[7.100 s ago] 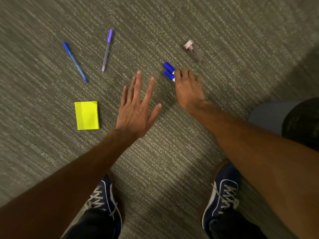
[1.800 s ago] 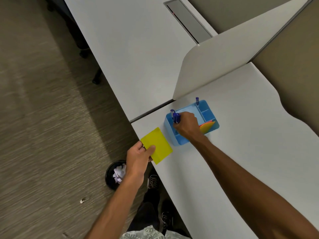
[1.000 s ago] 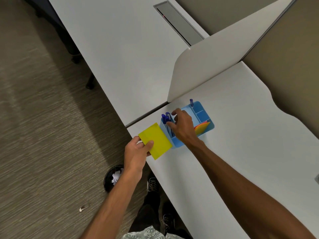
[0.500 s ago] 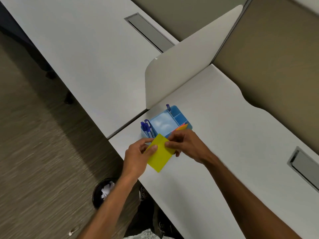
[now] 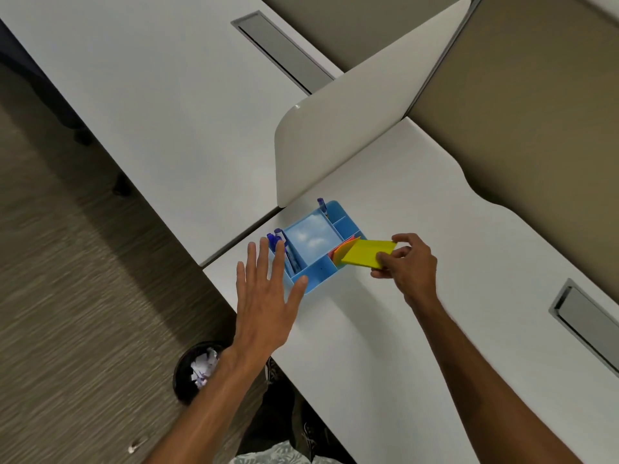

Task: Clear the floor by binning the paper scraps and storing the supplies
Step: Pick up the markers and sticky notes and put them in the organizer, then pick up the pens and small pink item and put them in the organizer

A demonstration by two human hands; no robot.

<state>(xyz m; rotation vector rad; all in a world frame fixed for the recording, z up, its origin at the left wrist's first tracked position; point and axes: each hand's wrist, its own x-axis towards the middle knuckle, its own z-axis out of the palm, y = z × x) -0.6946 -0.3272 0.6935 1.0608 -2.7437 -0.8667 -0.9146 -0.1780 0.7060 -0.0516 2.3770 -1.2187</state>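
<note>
A light blue desk organizer stands near the corner of the white desk. Blue pens stand in its left slot and one more pen sticks up at its far corner. My right hand pinches a yellow sticky-note pad, whose left end reaches into the right compartment beside orange and pink notes. My left hand is flat and spread, empty, hovering at the organizer's left front corner.
A black bin with crumpled paper scraps stands on the carpet below the desk edge. A small object lies on the carpet at lower left. A white divider panel rises behind the organizer. A grey cable hatch sits in the desk at right.
The yellow pad passed from my left hand to my right, which carried it over to the organizer's right compartment. My left hand let go and opened flat beside the organizer.
</note>
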